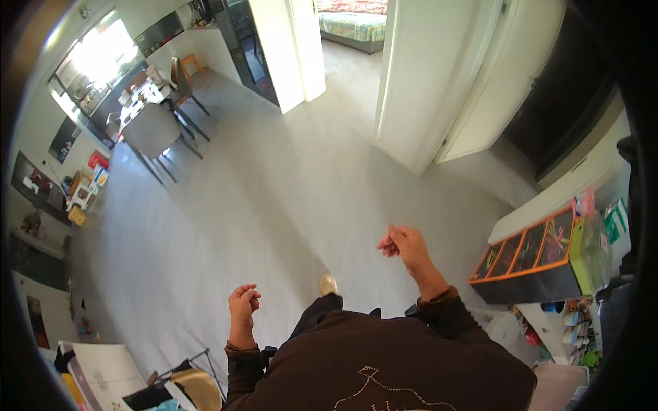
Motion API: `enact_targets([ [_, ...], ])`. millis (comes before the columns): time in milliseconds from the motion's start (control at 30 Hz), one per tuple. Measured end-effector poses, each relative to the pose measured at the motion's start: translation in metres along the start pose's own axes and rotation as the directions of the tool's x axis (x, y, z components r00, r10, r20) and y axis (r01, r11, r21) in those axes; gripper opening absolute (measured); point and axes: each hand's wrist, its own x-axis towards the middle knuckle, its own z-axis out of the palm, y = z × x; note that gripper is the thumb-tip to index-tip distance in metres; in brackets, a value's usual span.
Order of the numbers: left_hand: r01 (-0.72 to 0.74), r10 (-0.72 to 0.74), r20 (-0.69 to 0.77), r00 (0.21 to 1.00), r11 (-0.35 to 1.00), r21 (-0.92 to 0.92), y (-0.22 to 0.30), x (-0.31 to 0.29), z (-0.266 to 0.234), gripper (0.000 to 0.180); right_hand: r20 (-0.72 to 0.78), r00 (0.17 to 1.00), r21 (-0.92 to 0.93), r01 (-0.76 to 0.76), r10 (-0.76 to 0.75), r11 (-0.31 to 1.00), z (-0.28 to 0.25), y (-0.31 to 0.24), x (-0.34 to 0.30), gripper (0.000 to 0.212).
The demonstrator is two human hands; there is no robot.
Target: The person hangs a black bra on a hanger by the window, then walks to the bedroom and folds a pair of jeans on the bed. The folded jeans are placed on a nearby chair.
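My left hand (243, 306) hangs over the grey floor in front of my body, its fingers curled in loosely. Nothing shows in it. Farther forward and to the right is my right hand (407, 249), also loosely closed, with the thumb lying over bent fingers and no object visible there. Neither hand touches anything. Below them, one shoe (329, 284) pokes out past my dark trouser leg. The nearest furniture to my right hand is a black storage box with orange edging (524, 291), standing at the right.
Chairs (152, 130) surround a dining table (145, 96) at far left. White door frames (411, 103) stand ahead, with a bed (353, 26) beyond one doorway. A white box (103, 373) and a folding stand (195, 363) sit at near left. Small goods (579, 325) crowd the right edge.
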Motion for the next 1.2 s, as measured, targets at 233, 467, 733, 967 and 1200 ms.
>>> enact_targets([
  [233,-0.48,0.371,0.453,0.81,0.864,0.151,0.243,0.189,0.177,0.023,-0.281,0.948,0.015,-0.154,0.152,0.988,-0.035,-0.025,0.117,0.024],
  [467,-0.937,0.656,0.693,-0.3,-0.066,-0.343,0.532,0.263,0.338,0.033,-0.443,0.86,0.057,-0.255,0.253,0.965,-0.087,-0.034,0.242,0.02],
  [733,-0.891,0.467,0.759,-0.454,-0.26,-0.373,0.608,0.345,0.444,0.034,-0.349,0.929,-0.033,-0.141,0.121,0.989,-0.111,-0.138,0.5,0.02],
  [967,-0.92,0.539,0.747,-0.389,-0.186,-0.345,0.637,0.468,0.515,0.035,-0.037,0.999,-0.133,-0.037,0.033,0.99,-0.081,-0.226,0.698,0.016],
  [1200,-0.926,0.584,0.736,-0.343,-0.078,-0.37,0.709,0.667,0.606,0.037,-0.008,1.0,-0.171,-0.014,0.013,0.985,-0.06,-0.285,0.913,0.017],
])
